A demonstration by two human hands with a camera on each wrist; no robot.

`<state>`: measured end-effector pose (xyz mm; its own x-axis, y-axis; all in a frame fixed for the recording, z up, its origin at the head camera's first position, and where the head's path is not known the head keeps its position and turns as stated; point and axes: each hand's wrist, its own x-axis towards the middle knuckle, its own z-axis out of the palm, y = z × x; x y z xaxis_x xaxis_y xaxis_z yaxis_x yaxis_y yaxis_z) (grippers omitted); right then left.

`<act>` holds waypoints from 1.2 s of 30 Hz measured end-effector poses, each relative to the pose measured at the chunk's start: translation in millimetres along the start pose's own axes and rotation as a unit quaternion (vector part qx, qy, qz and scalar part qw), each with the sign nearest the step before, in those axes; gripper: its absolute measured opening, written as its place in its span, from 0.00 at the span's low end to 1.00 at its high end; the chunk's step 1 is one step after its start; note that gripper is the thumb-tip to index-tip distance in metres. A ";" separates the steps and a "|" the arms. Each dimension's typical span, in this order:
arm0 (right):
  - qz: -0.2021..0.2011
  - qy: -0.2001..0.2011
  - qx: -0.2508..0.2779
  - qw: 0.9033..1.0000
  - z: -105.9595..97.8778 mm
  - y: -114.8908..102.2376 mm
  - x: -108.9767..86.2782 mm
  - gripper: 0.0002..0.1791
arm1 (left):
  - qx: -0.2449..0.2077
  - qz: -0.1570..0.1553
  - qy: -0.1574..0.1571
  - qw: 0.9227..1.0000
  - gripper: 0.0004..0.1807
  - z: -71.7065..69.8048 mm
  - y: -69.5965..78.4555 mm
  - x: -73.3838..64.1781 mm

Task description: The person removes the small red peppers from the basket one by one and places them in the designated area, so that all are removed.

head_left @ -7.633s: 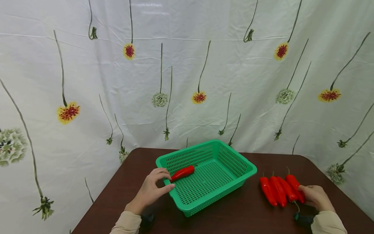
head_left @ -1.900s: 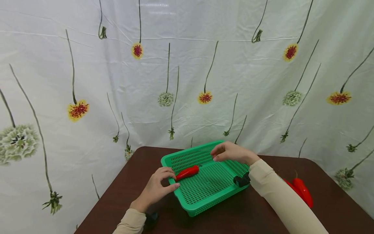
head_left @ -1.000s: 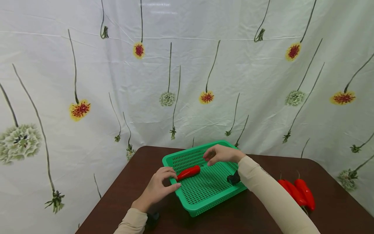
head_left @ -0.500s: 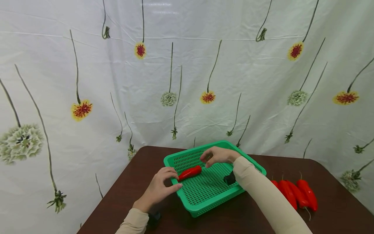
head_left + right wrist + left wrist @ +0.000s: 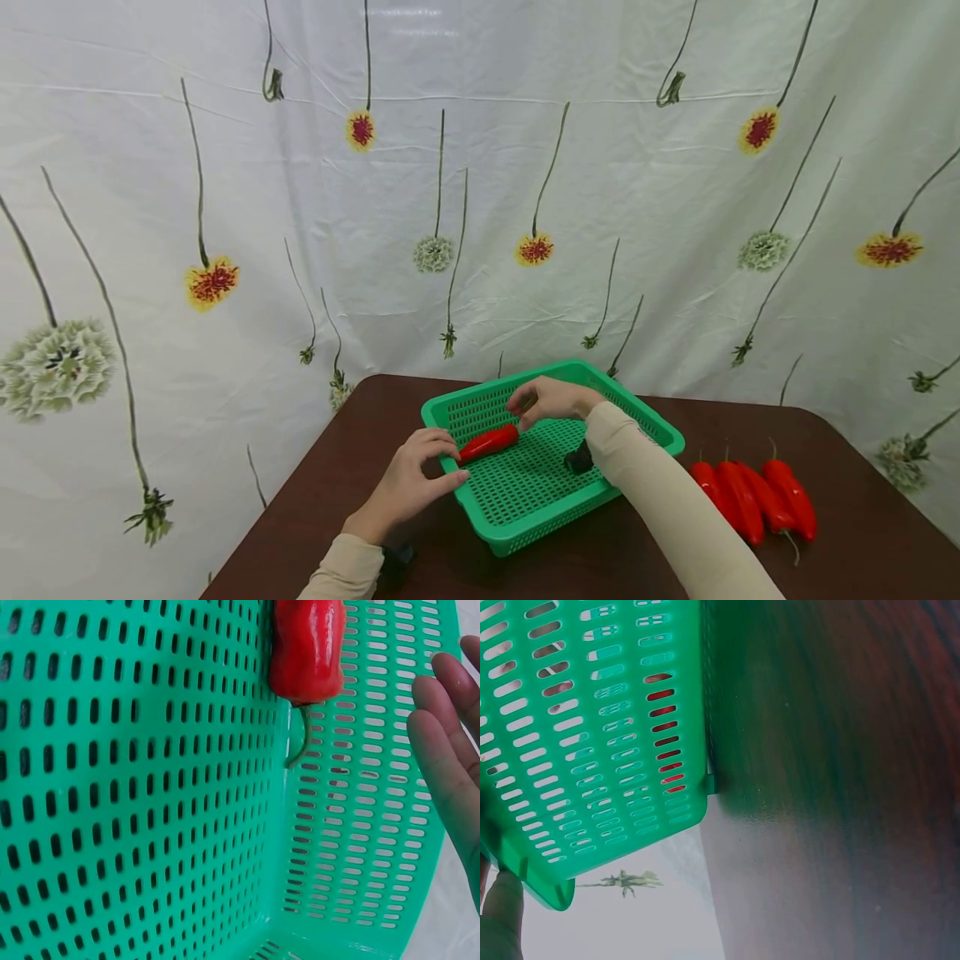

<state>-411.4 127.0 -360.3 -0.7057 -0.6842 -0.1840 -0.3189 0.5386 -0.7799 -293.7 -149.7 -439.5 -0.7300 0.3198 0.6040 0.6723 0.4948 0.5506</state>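
Observation:
A green plastic basket (image 5: 555, 510) with slotted walls stands on the table. My left hand (image 5: 405, 479) grips its left rim, with fingers curled over the edge; in the left wrist view a fingertip (image 5: 506, 896) lies against the rim. One red chili pepper (image 5: 487, 443) lies inside along the basket's left side, its tip end by my left fingers. My right hand (image 5: 553, 400) hovers over the basket, near the pepper's stem end, with loosely bent fingers and nothing held. In the right wrist view a gap separates these fingers (image 5: 442, 742) from the pepper's stem (image 5: 302, 739).
Several red chili peppers (image 5: 750, 500) lie side by side on the dark wooden table (image 5: 600, 567), right of the basket. Behind the table hangs a white flower-patterned cloth (image 5: 480, 208). My right sleeve (image 5: 667, 508) crosses over the basket's right front rim.
My right hand has left the pepper pile and come over the basket. During the last second it has moved left and slightly lower, nearer the pepper inside. My left hand stays on the rim.

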 end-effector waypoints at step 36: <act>0.015 0.016 -0.005 1.000 16.8 12.5 21.1 0.27 | 0.003 0.003 0.000 1.000 0.08 -0.1 1.3 -0.6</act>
<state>-419.6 111.0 -383.9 -0.7348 -0.6515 -0.1890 -0.3027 0.5641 -0.7682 -292.3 -149.3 -439.1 -0.7265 0.3228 0.6066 0.6754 0.4980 0.5439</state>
